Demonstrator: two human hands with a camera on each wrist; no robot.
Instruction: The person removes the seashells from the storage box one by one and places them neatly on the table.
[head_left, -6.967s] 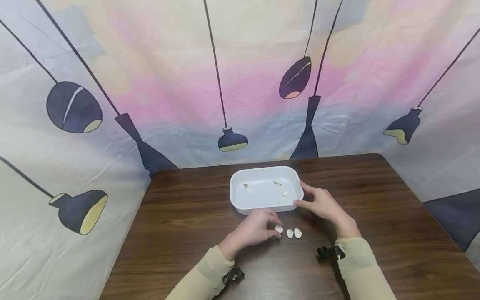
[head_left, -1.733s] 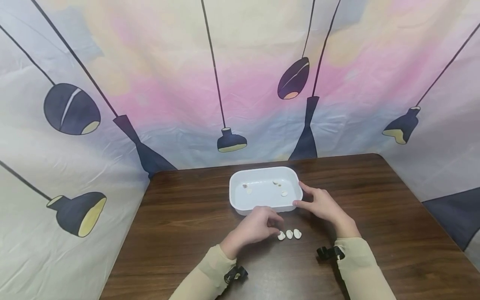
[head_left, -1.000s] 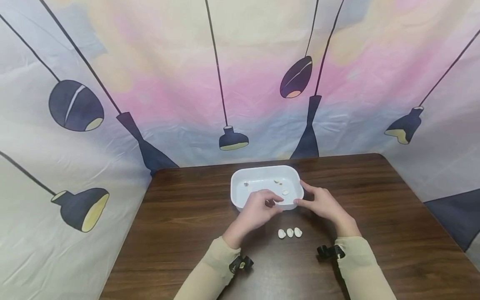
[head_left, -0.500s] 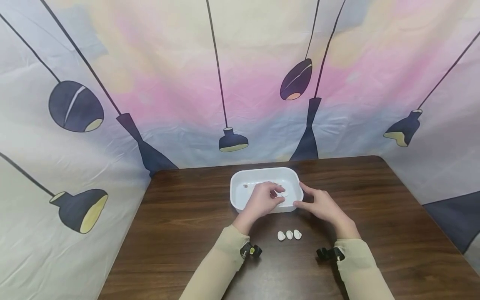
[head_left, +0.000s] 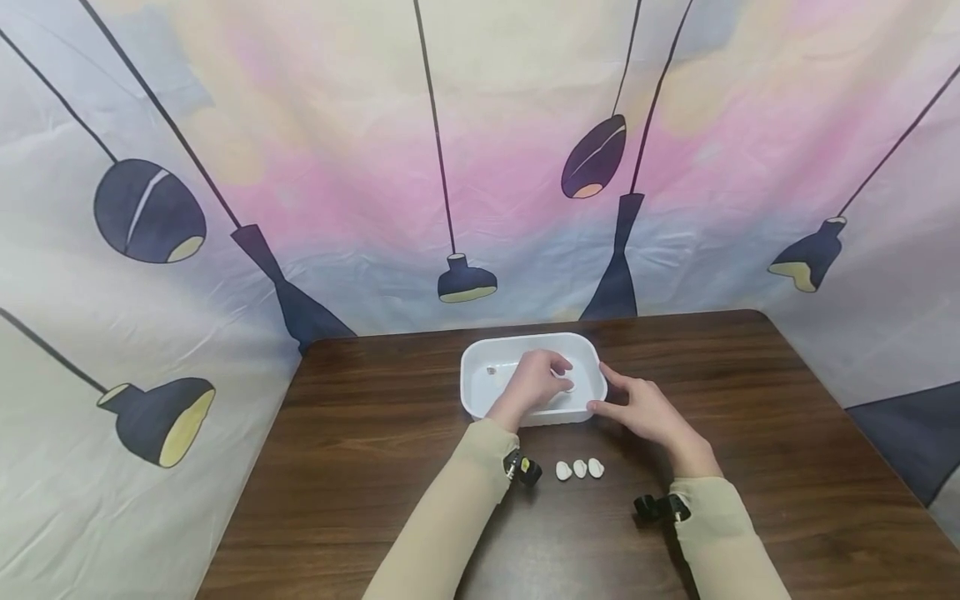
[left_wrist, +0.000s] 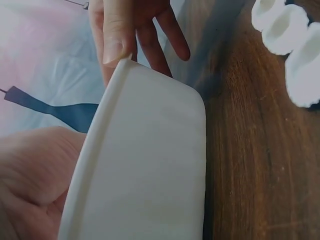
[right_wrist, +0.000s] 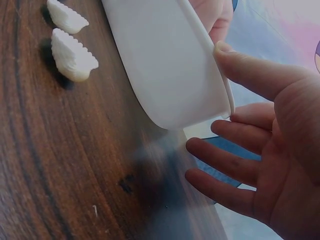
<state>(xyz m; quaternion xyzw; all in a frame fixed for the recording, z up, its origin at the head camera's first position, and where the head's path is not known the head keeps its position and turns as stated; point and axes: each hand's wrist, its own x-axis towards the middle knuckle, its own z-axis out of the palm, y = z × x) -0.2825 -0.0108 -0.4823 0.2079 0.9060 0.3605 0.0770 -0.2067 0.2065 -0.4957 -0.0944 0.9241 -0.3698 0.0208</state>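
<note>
A white plastic tray (head_left: 474, 392) stands on the dark wooden table (head_left: 360, 450). My left hand (head_left: 553, 375) reaches into it with the fingers curled down by a small white shell (head_left: 571, 387); whether it holds one is hidden. A further shell (head_left: 491, 370) lies at the tray's left. My right hand (head_left: 609, 395) steadies the tray's near right corner, with the thumb (right_wrist: 235, 57) on the rim and the fingers (right_wrist: 225, 160) straight beside the wall. Three white shells (head_left: 580, 469) lie in a row on the table in front of the tray (right_wrist: 165, 65).
A printed cloth with lamp shapes (head_left: 465, 279) hangs behind and around the table. The table's edges run at the left (head_left: 255, 483) and right (head_left: 847, 417). Bare wood lies to either side of the tray.
My left hand has left the row of three shells on the table and moved forward over the rim into the tray. The right hand and the tray have stayed in place.
</note>
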